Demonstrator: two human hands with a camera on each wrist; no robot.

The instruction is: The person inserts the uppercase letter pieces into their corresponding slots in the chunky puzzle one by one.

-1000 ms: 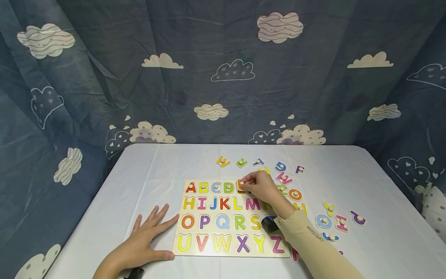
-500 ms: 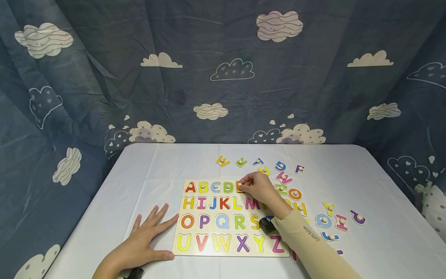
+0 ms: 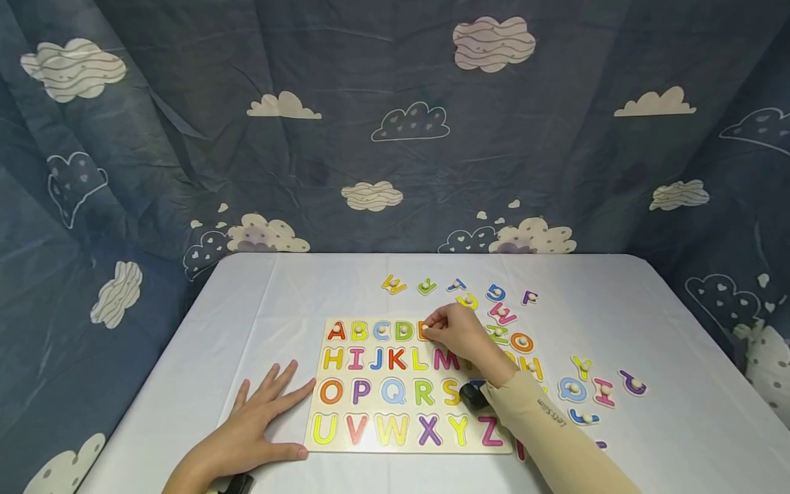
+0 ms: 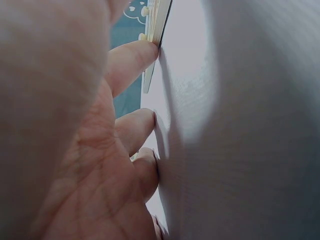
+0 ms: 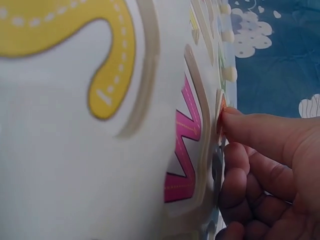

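The wooden alphabet puzzle board [image 3: 370,409] lies flat on the white table. Knobbed A [image 3: 334,336], B, C and D pieces sit in their slots along its top row. My right hand [image 3: 457,336] pinches the knob of the orange-red letter E piece [image 3: 422,332] over the slot beside D; the fingers partly hide it. In the right wrist view that piece [image 5: 220,120] stands slightly proud of the board's face. My left hand [image 3: 259,418] is spread on the table, with index fingertip and thumb tip right at the board's left edge.
Loose knobbed letters lie behind the board, among them a yellow W [image 3: 393,285] and a blue G [image 3: 496,293]. More lie to the right, such as an orange O [image 3: 522,342] and a pink I [image 3: 603,393]. A dark cloud-print curtain [image 3: 333,171] hangs behind.
The E piece, tilted above its slot a second ago, now lies lower and flatter there. My right hand shifted slightly left with it, then stayed. My left hand has not moved.
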